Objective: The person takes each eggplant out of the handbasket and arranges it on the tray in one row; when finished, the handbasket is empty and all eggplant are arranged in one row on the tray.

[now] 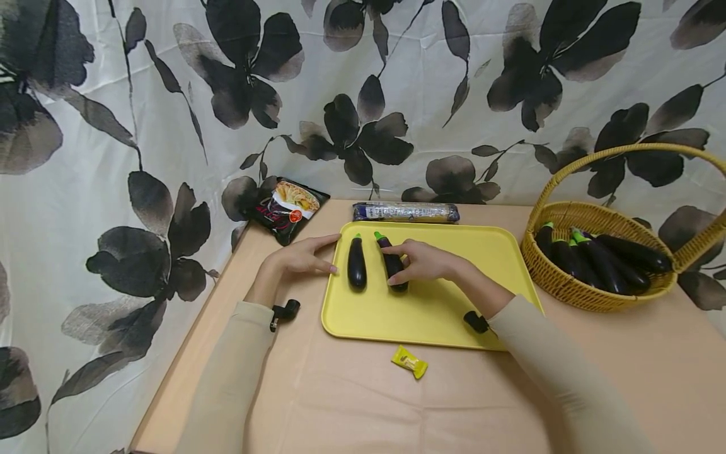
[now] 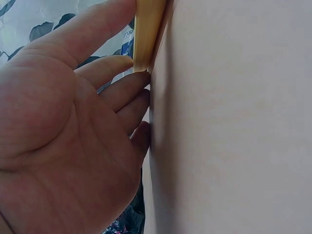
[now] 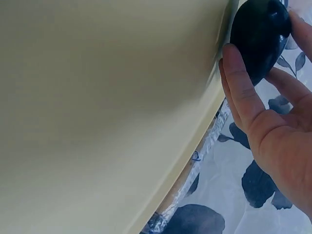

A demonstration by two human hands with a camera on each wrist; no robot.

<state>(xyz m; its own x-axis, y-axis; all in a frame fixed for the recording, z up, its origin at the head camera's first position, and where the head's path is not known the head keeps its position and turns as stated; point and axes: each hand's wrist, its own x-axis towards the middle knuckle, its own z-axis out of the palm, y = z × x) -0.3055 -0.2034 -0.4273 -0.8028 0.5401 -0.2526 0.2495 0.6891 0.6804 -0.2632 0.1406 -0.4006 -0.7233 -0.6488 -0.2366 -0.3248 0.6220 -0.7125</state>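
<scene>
On the yellow tray [image 1: 448,315], my right hand [image 1: 425,260] grips a dark eggplant [image 1: 392,265] with a green stem end, fingers and thumb on either side of it. The right wrist view shows the rounded end of this eggplant [image 3: 258,41] between the fingertips. A second eggplant [image 1: 357,268] lies to its left, roughly parallel. My left hand [image 1: 297,257] is at the tray's left edge, its fingers loosely extended. Up close in the left wrist view, those fingertips meet the tray rim [image 2: 148,34] and the tabletop, and the palm holds nothing.
A wicker basket [image 1: 567,299] with a tall handle stands at the right, holding several eggplants [image 1: 609,265]. Behind the tray lies a long shiny packet [image 1: 405,212]. A black noodle packet [image 1: 289,208] leans at the back left; a yellow wrapped sweet [image 1: 409,362] lies in front.
</scene>
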